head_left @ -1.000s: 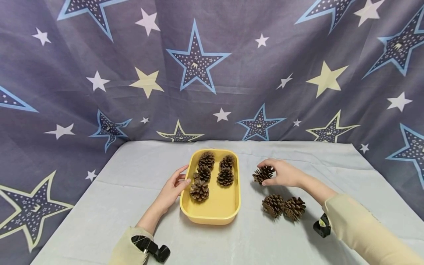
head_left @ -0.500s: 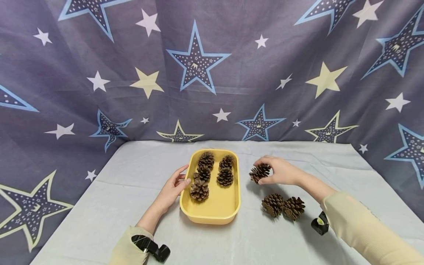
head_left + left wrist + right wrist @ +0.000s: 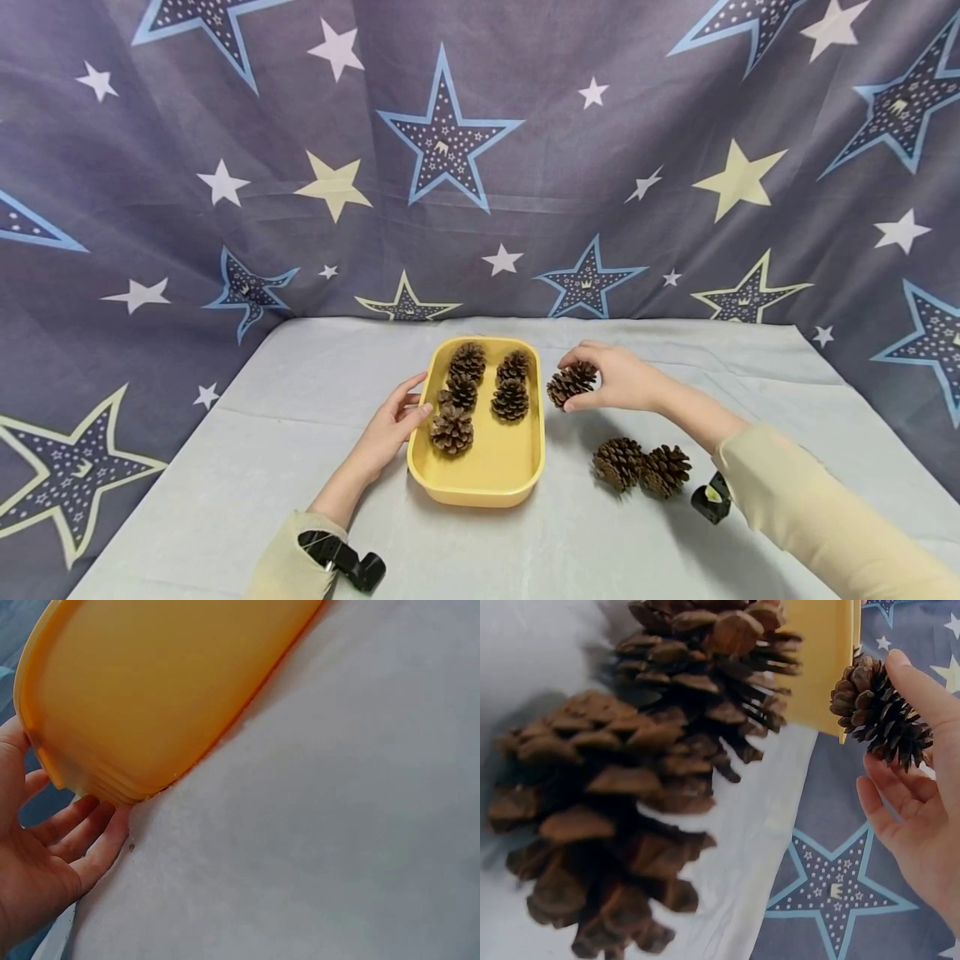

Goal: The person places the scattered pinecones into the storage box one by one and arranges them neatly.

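Note:
A yellow rectangular tub (image 3: 487, 492) stands on the cloth-covered table. Five-odd is not needed: several brown pine cones (image 3: 452, 431) lie inside it, in two rows. My left hand (image 3: 390, 429) holds the tub's left side, thumb over the rim and fingers along the outer wall. In the left wrist view, the fingers of that hand (image 3: 52, 847) reach the tub's lower edge (image 3: 142, 780). Just right of the tub, my right hand (image 3: 622, 379) grips a pine cone (image 3: 572, 383) between thumb and fingers, also plain in the right wrist view.
Two more pine cones (image 3: 618, 464) lie side by side on the pale cloth (image 3: 570, 550), nearer than the right hand. Behind the table hangs a dark star-patterned curtain (image 3: 525, 225). Each forearm wears a black camera mount (image 3: 341, 560).
My right hand has moved left toward the tub, carrying the pine cone with it. The left hand and the tub have stayed in place.

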A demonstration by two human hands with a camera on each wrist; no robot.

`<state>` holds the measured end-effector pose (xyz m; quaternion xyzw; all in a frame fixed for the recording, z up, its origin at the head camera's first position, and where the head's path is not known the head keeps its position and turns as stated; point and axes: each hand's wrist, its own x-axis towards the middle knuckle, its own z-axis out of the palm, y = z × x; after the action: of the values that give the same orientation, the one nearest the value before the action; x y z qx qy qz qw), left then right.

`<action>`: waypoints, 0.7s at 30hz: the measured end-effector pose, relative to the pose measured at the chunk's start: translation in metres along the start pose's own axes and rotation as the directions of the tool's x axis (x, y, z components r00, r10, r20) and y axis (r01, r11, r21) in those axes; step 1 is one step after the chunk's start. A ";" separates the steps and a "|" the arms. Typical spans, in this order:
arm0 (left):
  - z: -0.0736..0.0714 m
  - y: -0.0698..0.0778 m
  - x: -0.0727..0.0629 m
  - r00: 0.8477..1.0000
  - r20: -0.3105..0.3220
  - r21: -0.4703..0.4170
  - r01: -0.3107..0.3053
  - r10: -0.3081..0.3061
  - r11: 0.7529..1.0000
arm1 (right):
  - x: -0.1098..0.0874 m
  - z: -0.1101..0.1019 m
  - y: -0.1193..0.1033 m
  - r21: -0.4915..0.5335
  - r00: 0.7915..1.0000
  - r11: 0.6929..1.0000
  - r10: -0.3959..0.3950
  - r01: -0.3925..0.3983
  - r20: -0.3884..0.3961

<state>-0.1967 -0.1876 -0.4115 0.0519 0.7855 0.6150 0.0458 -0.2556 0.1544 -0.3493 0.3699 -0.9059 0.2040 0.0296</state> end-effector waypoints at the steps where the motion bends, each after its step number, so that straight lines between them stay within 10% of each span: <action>1: 0.000 0.000 0.000 1.000 -0.001 0.001 0.001 -0.001 1.000 | 0.001 0.000 -0.002 0.002 1.000 1.000 0.000 0.000 0.004; 21: 0.000 0.002 -0.001 1.000 -0.003 0.005 -0.003 0.003 1.000 | 0.028 0.016 -0.033 0.056 0.997 0.996 -0.078 0.076 0.025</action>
<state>-0.1953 -0.1871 -0.4097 0.0521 0.7870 0.6132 0.0435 -0.2520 0.1085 -0.3465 0.4080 -0.8854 0.2224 0.0152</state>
